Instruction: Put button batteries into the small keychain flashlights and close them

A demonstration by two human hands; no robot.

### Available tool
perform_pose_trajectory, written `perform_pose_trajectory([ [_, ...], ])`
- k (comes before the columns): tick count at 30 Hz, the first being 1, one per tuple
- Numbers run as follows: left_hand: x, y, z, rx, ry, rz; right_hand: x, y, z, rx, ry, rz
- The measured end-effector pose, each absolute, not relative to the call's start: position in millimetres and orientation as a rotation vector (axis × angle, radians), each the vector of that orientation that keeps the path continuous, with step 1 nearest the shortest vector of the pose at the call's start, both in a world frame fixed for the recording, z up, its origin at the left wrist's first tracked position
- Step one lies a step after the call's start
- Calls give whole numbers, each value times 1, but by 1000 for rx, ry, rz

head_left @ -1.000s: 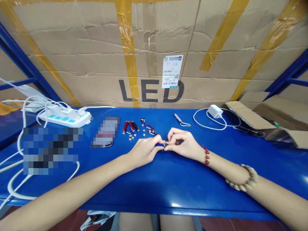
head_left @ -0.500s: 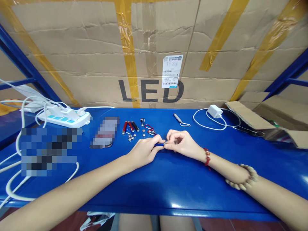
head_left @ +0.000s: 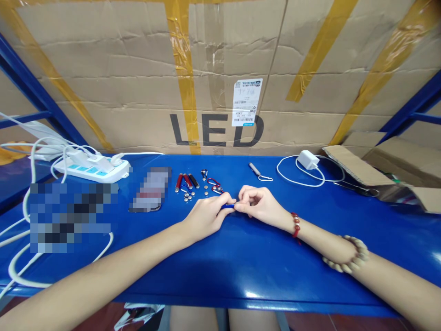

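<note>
My left hand [head_left: 206, 214] pinches a slim blue mini flashlight tube [head_left: 228, 206] between thumb and fingers. Closed at the tube's right end, my right hand [head_left: 261, 202] has its thumb and index fingertip pressed together there; whatever small part they grip is hidden. Just beyond my left hand lie two red tubes [head_left: 179, 182] and a black tube [head_left: 194, 180] of the same kind. Several button cells [head_left: 206, 187] are scattered around them, along with a red carabiner clip [head_left: 213, 181] and small metal end pieces [head_left: 204, 174]. A silver mini flashlight [head_left: 254, 169] with a clip rests farther back.
Left of the small parts is a phone [head_left: 150, 189], near a white power strip [head_left: 93, 170] with looping cables. A white charger [head_left: 308, 159] with its cord and scissors [head_left: 365, 189] lie at right. A large cardboard box [head_left: 138, 92] closes off the blue table's [head_left: 241, 271] back.
My right fingertips have closed in on the end of the blue tube, covering the bit of silver metal that showed between the hands. Nothing else has visibly moved.
</note>
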State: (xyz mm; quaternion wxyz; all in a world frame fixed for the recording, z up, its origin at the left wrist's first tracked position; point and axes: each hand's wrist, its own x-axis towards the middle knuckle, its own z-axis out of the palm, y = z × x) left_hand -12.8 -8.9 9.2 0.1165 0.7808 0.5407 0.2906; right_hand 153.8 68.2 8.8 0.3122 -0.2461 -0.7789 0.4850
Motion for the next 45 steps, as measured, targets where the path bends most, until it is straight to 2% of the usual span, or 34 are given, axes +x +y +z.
perform_pose_trajectory([
  [16,-9,-10,16,2265,1540,878,154,66,12,-580,-2095,1354],
  [24,-7,-12,18,2229,1663,813,153,66,11,-570,-2094,1331],
  [35,-7,-12,18,2141,1721,938,152,66,9,-632,-1997,1014],
  [41,-8,-11,16,2145,1718,926,153,68,9,-552,-1957,942],
  [45,-10,-9,13,2124,1673,935,153,70,8,-519,-1926,1026],
])
